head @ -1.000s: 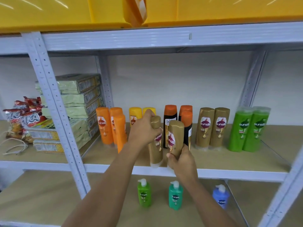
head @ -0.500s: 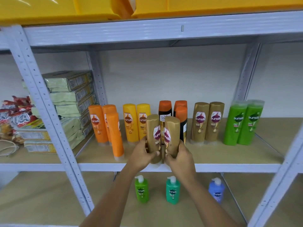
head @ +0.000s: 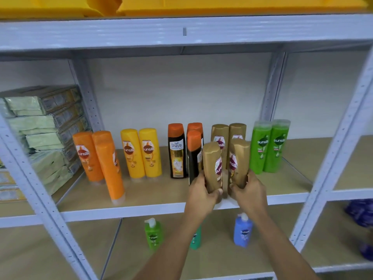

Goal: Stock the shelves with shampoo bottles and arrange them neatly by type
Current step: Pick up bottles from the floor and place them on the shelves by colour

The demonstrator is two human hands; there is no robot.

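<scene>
My left hand (head: 201, 196) grips the base of one gold shampoo bottle (head: 212, 164). My right hand (head: 249, 196) grips a second gold bottle (head: 240, 160). Both stand upright near the front edge of the middle shelf (head: 157, 190), just in front of two more gold bottles (head: 220, 134) at the back. Along the same shelf stand orange bottles (head: 86, 156), yellow bottles (head: 141, 152), black bottles with orange caps (head: 176, 150) and green bottles (head: 268, 146). One orange bottle (head: 110, 166) stands forward of its group, leaning.
Grey metal uprights (head: 36, 190) frame the bay on the left and on the right (head: 333, 164). Stacked pale green packs (head: 40, 130) fill the left bay. Green (head: 152, 233), teal (head: 195, 239) and blue (head: 242, 231) pump bottles stand on the lower shelf. Yellow bins (head: 201, 5) sit above.
Both hands have carried the two gold bottles to the right, from in front of the black bottles to in front of the gold pair. The view has shifted right and closer.
</scene>
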